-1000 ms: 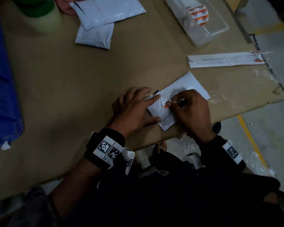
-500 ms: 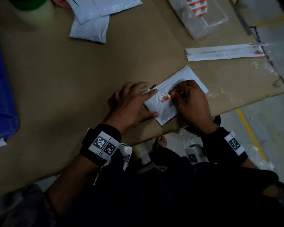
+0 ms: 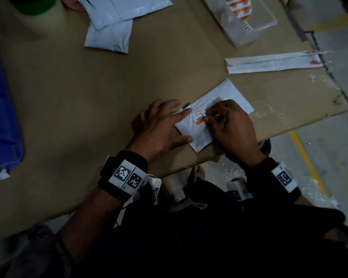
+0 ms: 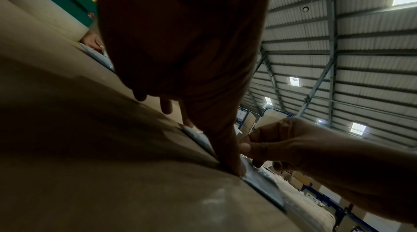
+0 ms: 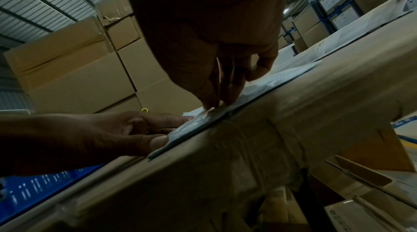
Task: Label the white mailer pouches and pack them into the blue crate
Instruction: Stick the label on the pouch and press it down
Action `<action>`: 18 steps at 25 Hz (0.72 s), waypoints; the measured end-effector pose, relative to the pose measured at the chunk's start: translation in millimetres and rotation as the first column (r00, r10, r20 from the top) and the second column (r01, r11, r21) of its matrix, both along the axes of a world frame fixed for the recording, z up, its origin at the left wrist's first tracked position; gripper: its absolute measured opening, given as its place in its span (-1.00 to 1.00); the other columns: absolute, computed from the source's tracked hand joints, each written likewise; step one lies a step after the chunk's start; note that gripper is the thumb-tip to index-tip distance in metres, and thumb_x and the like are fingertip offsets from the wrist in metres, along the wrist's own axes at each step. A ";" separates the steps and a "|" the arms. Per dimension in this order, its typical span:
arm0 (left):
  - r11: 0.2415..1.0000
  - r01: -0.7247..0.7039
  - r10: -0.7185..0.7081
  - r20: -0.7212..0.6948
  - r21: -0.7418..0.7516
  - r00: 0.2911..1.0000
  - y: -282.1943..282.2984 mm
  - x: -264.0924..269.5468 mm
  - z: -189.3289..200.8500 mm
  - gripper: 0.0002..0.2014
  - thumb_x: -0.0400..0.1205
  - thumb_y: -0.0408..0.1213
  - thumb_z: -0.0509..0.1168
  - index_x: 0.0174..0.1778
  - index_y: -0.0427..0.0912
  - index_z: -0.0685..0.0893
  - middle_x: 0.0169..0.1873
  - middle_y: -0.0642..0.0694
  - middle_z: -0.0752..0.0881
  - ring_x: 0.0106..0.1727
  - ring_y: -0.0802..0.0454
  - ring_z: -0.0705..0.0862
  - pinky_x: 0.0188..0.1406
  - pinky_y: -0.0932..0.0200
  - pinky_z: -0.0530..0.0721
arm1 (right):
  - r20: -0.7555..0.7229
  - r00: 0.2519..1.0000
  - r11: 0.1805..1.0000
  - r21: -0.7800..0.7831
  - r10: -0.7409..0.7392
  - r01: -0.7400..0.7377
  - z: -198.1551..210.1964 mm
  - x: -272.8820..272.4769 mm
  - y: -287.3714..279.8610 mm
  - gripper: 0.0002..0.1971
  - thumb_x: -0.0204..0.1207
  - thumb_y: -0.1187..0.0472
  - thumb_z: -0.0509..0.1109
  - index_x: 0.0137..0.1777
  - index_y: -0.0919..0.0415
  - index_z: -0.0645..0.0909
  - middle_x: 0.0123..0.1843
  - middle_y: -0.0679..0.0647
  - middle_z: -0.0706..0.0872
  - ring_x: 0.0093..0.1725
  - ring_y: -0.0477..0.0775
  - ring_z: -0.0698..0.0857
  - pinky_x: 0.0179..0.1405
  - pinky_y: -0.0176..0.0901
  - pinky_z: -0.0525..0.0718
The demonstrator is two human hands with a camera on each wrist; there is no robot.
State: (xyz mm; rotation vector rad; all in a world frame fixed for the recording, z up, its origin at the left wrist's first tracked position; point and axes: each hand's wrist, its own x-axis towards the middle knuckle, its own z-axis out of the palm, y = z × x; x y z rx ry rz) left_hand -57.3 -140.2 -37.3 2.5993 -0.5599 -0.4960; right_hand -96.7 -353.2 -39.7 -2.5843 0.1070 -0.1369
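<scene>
Warehouse setting, dim light, corrugated roof and stacked cartons in the wrist views; work surface is a brown cardboard-covered table point(image 3: 72, 93). White mailer pouch point(image 3: 227, 93) lies flat, angled, near the table's front edge. Left hand point(image 3: 159, 127) rests flat on the pouch's left end, fingers straight and spread, thumb pressing the near corner, holding it down. Right hand point(image 3: 231, 125) sits over the pouch's middle, fingertips point(image 5: 212, 105) bunched together and curled, pinching or pressing a small white-and-orange label point(image 3: 199, 118) onto the pouch; a dark slim item shows between its fingers, cannot tell what. Blue crate point(image 3: 0, 109) at the far left edge of the table, well apart from the pouch. Two more white pouches point(image 3: 109, 33) overlap at the top, another person's hand point(image 3: 72, 5) touching them. Clear plastic tray point(image 3: 255, 27) with orange-striped label sheets at top right. Long white backing strip point(image 3: 269, 62) lies beyond the pouch. Green-topped object point(image 3: 36, 5) at top left, blurred.
</scene>
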 end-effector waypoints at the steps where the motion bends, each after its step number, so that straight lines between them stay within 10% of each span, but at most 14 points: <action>1: 1.000 -0.002 0.002 -0.001 -0.003 1.000 0.3 -0.4 0.8 -0.23 0.48 0.37 0.43 0.64 0.41 0.37 0.70 0.26 0.19 0.71 0.04 0.01 0.58 -0.08 0.05 | 0.012 1.000 1.000 -0.017 -0.002 0.002 1.0 0.2 1.0 -0.84 0.63 0.02 0.48 0.03 0.10 0.77 0.12 0.02 0.73 -0.04 0.09 0.76 -0.08 0.14 0.71; 7: 1.000 -0.002 0.002 -0.009 -0.009 1.000 -0.4 -0.3 4.8 -0.23 0.49 0.35 0.43 0.64 0.40 0.37 0.70 0.26 0.17 0.70 0.11 -0.02 0.57 -0.06 0.05 | 0.071 0.997 0.999 0.042 0.000 -0.003 10.0 -3.3 15.6 -0.84 0.78 0.02 0.28 -0.02 0.00 0.61 0.03 -0.14 0.72 -0.04 -0.03 0.72 0.01 0.17 0.63; 18: 1.000 0.008 -0.010 -0.042 -0.030 0.999 0.1 -1.0 2.6 -0.19 0.49 0.35 0.42 0.67 0.41 0.30 0.71 0.26 0.14 0.69 0.13 -0.05 0.58 -0.10 0.03 | 0.051 0.998 0.947 0.323 -0.021 0.003 30.3 -6.8 -4.9 -0.89 0.75 0.12 0.42 0.01 0.08 0.73 -0.09 -0.21 0.80 -0.09 -0.24 0.75 -0.15 -0.50 0.56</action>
